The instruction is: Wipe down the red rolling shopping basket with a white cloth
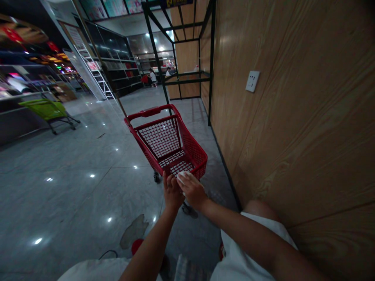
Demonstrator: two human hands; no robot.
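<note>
A flat, shiny grey floor (88, 156) carries a boxy red plastic shopping cart (193, 152); right of the cart is a flat tan wooden wall (281, 117); the cart slants lengthwise, handle (154, 111) far left, other end near the person; at that near end, the right hand (193, 190) holds a crumpled white cloth (183, 175); the left hand (173, 193) curls beside it; I can't tell if it grips.

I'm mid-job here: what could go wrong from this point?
The cart may roll if pressed, since it stands on wheels. The white cloth in the right hand might snag on the cart's grid. The patch on the floor could be slippery if wet; I can't tell.
</note>
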